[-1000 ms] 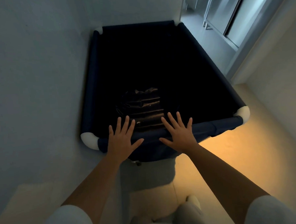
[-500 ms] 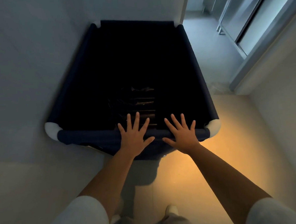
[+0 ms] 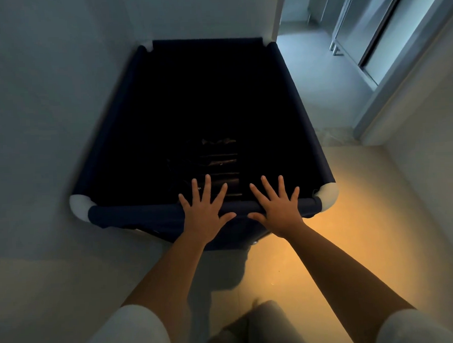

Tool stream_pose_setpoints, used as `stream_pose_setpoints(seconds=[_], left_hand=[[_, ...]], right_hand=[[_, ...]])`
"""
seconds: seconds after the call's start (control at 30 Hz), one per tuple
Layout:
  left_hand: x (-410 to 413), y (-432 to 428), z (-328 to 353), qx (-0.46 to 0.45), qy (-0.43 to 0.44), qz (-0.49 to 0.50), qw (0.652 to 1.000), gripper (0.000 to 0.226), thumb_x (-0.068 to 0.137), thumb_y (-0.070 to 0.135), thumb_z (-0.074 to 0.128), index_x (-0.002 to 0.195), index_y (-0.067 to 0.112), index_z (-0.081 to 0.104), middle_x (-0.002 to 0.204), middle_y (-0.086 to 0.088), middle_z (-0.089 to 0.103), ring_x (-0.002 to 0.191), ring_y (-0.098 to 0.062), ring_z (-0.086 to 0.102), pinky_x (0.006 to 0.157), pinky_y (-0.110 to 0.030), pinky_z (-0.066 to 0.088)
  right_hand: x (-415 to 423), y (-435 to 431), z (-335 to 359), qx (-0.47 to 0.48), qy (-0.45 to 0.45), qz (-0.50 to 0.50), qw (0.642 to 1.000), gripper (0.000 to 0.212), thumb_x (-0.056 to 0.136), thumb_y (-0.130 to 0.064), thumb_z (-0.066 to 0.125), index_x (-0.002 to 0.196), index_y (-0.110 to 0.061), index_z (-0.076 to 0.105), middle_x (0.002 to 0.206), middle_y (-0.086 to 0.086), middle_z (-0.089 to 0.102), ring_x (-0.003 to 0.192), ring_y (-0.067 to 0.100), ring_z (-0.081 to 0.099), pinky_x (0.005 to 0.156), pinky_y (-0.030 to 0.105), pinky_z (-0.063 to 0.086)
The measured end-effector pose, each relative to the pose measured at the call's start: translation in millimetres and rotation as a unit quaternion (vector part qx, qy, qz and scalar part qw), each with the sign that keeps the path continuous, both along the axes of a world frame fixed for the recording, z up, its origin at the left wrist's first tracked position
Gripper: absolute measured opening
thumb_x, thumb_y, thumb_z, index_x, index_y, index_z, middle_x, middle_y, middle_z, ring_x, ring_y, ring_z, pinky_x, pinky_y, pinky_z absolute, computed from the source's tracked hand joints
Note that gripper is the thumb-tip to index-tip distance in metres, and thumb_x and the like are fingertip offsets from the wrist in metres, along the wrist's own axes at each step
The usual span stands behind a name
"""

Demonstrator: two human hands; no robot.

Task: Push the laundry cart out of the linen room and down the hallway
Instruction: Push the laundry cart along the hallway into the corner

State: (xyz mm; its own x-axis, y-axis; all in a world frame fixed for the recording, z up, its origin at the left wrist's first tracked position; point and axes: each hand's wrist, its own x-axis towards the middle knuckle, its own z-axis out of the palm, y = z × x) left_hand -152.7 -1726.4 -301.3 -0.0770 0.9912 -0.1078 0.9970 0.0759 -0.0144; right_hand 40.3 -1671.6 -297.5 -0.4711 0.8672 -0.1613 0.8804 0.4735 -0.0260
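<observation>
While your left hand [image 3: 202, 212] and right hand [image 3: 277, 208] lie flat, fingers spread, pressing the cart's [image 3: 122, 216] near rail, cart against the left wall [image 3: 46, 102], doorway [image 3: 320, 74] ahead right, dark bundle [image 3: 214, 159] inside.

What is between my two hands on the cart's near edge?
Only a bare stretch of the dark rail lies between the left hand and right hand, in the head view.
</observation>
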Motion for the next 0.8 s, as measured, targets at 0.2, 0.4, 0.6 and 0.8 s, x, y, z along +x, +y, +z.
stream_pose_setpoints(seconds=[0.2, 0.4, 0.6, 0.8], left_hand=[[-2.2, 2.0, -1.2, -0.012, -0.009, -0.004, 1.0, 0.079, 0.081, 0.073, 0.017, 0.142, 0.035, -0.015, 0.153, -0.01, -0.023, 0.137, -0.041, -0.019, 0.103, -0.068, 0.003], [-3.1, 1.6, -2.2, -0.001, -0.014, -0.007, 1.0, 0.078, 0.082, 0.073, 0.019, 0.142, 0.035, -0.014, 0.153, -0.01, -0.021, 0.137, -0.04, -0.018, 0.103, -0.068, 0.003], [-2.4, 2.3, -3.0, 0.001, 0.003, -0.009, 1.0, 0.08, 0.081, 0.073, 0.019, 0.142, 0.034, -0.015, 0.153, -0.011, -0.02, 0.137, -0.042, -0.016, 0.103, -0.069, 0.005], [-2.3, 1.7, -3.7, 0.006, 0.0, -0.007, 1.0, 0.08, 0.081, 0.073, 0.019, 0.141, 0.034, -0.017, 0.153, -0.011, -0.021, 0.137, -0.041, -0.017, 0.103, -0.068, 0.005]], right_hand=[[-0.9, 0.4, -3.3, 0.001, -0.001, -0.008, 1.0, 0.076, 0.085, -0.069, 0.024, 0.144, -0.037, -0.011, 0.157, 0.003, -0.013, 0.138, 0.04, -0.021, 0.106, 0.067, -0.006], [-3.4, -1.3, -3.2, 0.004, 0.009, -0.028, 1.0, 0.078, 0.083, -0.071, 0.025, 0.145, -0.036, -0.008, 0.157, 0.004, -0.013, 0.139, 0.04, -0.021, 0.107, 0.065, -0.006], [-3.6, -2.1, -2.3, 0.004, 0.011, -0.027, 1.0, 0.078, 0.084, -0.07, 0.026, 0.145, -0.036, -0.009, 0.157, 0.004, -0.013, 0.138, 0.04, -0.021, 0.107, 0.065, -0.006], [-3.4, -3.5, -0.9, 0.005, 0.01, -0.028, 1.0, 0.078, 0.085, -0.069, 0.026, 0.144, -0.035, -0.01, 0.157, 0.005, -0.013, 0.138, 0.04, -0.021, 0.107, 0.065, -0.006]])
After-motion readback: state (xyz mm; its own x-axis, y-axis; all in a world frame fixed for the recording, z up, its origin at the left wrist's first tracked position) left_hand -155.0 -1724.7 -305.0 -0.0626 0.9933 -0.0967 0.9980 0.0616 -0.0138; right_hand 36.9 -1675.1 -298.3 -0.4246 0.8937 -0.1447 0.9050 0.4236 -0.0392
